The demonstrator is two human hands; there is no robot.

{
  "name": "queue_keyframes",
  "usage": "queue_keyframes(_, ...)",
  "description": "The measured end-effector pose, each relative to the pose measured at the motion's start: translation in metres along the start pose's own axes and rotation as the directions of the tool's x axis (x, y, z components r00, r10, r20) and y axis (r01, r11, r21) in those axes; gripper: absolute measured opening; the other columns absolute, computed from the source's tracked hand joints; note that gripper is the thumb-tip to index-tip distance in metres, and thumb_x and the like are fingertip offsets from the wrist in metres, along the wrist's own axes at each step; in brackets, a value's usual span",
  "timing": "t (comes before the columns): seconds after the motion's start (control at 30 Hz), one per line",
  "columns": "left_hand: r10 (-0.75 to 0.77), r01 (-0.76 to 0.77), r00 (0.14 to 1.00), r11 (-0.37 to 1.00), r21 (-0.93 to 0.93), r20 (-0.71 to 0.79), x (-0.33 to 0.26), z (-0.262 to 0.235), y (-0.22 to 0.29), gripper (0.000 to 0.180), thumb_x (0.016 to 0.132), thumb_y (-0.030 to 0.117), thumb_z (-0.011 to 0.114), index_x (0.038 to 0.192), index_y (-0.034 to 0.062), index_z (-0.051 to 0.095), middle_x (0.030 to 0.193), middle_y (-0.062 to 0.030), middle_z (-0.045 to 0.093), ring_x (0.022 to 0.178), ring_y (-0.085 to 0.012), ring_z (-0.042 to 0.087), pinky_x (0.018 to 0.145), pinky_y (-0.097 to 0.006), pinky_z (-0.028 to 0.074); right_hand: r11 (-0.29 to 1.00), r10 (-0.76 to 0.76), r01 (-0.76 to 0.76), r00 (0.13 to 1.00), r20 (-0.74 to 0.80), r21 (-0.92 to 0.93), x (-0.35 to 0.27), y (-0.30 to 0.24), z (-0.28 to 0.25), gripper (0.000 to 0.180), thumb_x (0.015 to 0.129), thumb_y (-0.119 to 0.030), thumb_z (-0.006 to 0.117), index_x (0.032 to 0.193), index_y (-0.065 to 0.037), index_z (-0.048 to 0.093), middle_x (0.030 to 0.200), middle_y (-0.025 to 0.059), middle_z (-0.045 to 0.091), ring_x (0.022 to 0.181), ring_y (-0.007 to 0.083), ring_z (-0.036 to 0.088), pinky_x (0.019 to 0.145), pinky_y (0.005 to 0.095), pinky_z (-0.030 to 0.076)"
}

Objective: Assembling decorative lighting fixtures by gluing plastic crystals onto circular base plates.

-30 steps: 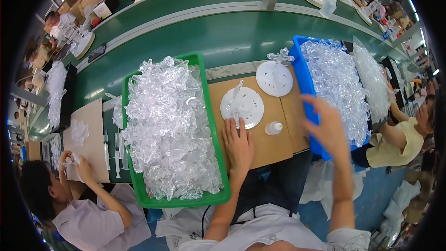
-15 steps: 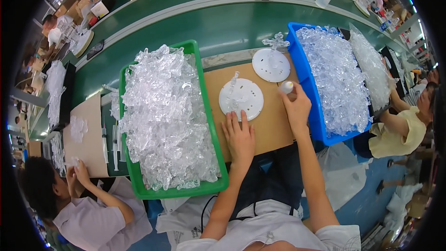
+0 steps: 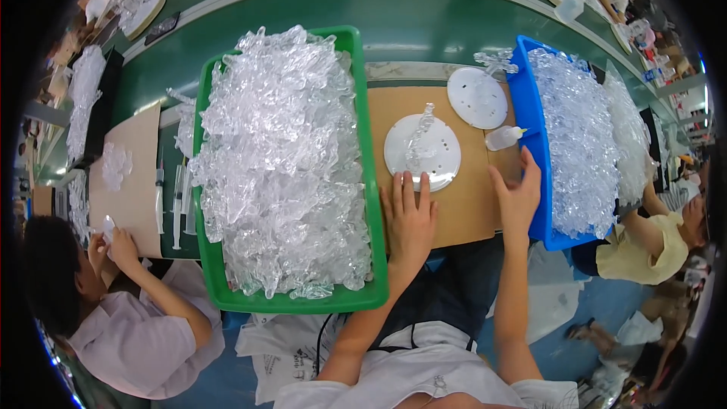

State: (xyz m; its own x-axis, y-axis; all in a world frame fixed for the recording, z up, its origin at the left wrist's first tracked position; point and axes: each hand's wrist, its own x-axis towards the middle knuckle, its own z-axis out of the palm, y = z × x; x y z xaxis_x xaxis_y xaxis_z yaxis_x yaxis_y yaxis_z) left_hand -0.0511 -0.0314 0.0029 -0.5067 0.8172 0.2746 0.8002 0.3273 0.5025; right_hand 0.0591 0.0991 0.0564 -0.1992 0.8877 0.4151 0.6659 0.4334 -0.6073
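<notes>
Clear plastic pieces in the green crate (image 3: 363,182) are heaped and tangled; single shapes cannot be made out, only glossy, crinkled, transparent mass. Same for the blue crate (image 3: 530,136), whose far end curves off toward the frame rim. One clear piece (image 3: 419,136) stands upright on the near white disc (image 3: 422,153); its form is hard to read against the disc. The disc is round, flat, matte, dotted with small holes. A second white disc (image 3: 477,97) lies farther back, touching the blue crate's wall. A small white squeeze bottle (image 3: 503,137) lies on its side between the discs and the blue crate.

Left hand (image 3: 410,216): flat on the brown cardboard-covered worktop (image 3: 469,204), fingers (image 3: 413,189) spread and extended, tips touching the near disc's edge, gripping nothing.

Right hand (image 3: 518,195): open, fingers straight, resting beside the blue crate's wall, holding nothing, near the bottle but apart from it.
</notes>
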Motion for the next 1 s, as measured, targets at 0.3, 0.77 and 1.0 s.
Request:
queue_keyframes(0.3, -0.041, 0.038, 0.999, 0.984, -0.176, -0.012, -0.002, 0.005, -0.001, 0.056, 0.084, 0.021, 0.059, 0.135, 0.0045, 0.043, 0.142, -0.026, 0.029, 0.133, -0.044, 0.027, 0.107, -0.056, 0.024, 0.973, -0.215, 0.163, 0.896, 0.388, 0.161, -0.015, -0.072, 0.053, 0.027, 0.074, -0.013, 0.076, 0.096, -0.002, 0.063, 0.077, 0.0057, 0.065, 0.069, 0.015, 0.062, 0.059, 0.0255, 0.049)
queue_keyframes(0.77, -0.086, 0.086, 0.996, 0.996, 0.014, -0.035, -0.011, -0.005, -0.004, 0.045, 0.086, 0.022, 0.058, 0.129, 0.0098, 0.052, 0.142, -0.026, 0.034, 0.132, -0.041, 0.033, 0.101, -0.055, 0.033, 0.743, 0.224, -0.478, 0.837, 0.499, 0.469, -0.018, -0.054, 0.057, 0.018, 0.084, -0.013, 0.069, 0.091, 0.001, 0.061, 0.082, 0.0052, 0.064, 0.071, 0.0091, 0.061, 0.064, 0.0184, 0.049)
queue_keyframes(1.0, -0.057, 0.055, 0.998, 0.99, 0.128, 0.009, -0.012, -0.008, -0.003, 0.048, 0.086, 0.026, 0.055, 0.131, 0.0102, 0.05, 0.143, -0.024, 0.033, 0.129, -0.0437, 0.035, 0.101, -0.055, 0.033, 0.956, 0.083, -0.183, 0.918, 0.387, 0.231, -0.029, -0.087, 0.055, 0.022, 0.082, -0.012, 0.071, 0.091, 0.003, 0.058, 0.077, 0.0058, 0.065, 0.071, 0.0099, 0.062, 0.062, 0.022, 0.051)
